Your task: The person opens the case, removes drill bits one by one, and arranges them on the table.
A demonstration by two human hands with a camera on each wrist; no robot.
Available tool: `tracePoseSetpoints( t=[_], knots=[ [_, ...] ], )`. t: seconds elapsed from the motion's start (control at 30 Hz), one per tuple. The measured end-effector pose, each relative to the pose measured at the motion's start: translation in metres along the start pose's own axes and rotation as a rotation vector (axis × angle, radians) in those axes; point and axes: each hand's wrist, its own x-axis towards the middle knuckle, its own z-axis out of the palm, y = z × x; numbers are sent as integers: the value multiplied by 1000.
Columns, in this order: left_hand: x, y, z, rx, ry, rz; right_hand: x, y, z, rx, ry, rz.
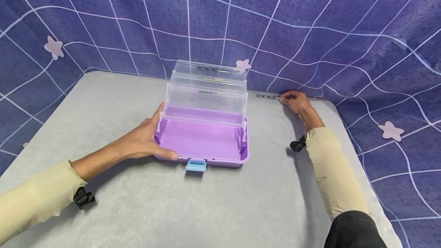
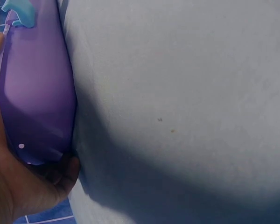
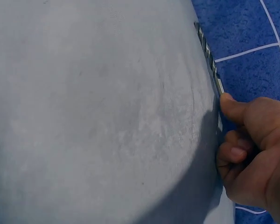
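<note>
A purple toolbox (image 1: 203, 137) stands with its clear tiered trays (image 1: 206, 100) raised over the back of its bare base. Drill bits (image 1: 218, 81) lie in the trays. My left hand (image 1: 146, 137) grips the box at its left end, thumb on the front rim and fingers along the left side; the left wrist view shows fingertips at the lower corner of the purple wall (image 2: 37, 84). Far to the right, near the table's back edge, my right hand (image 1: 297, 101) pinches the smooth shank of a dark twist drill bit (image 3: 208, 53), its fluted end pointing left toward the box.
A light blue latch (image 1: 196, 165) hangs down at the box's front. The grey table (image 1: 241, 206) runs back to a blue curtain (image 1: 213, 14) with white grid lines and star shapes. Black clips (image 1: 84, 198) hang at both wrists.
</note>
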Motion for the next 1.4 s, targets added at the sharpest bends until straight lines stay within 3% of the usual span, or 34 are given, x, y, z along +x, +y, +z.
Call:
tracePoseSetpoints(
  t=[0.3,0.57,0.87,1.13,1.4],
  knots=[
    [1,-1,1,-7,-4,5,5,1,1,-13,10,50],
    [1,-1,0,20,2,14,5,-3,2,-43,5,37],
    [1,-2,1,-22,-7,28,6,-5,-4,39,-40,133],
    [0,0,1,-18,-7,24,-1,-9,-3,160,8,72],
    [-1,0,1,-25,-10,25,-8,-25,2,189,-5,25]
  ],
)
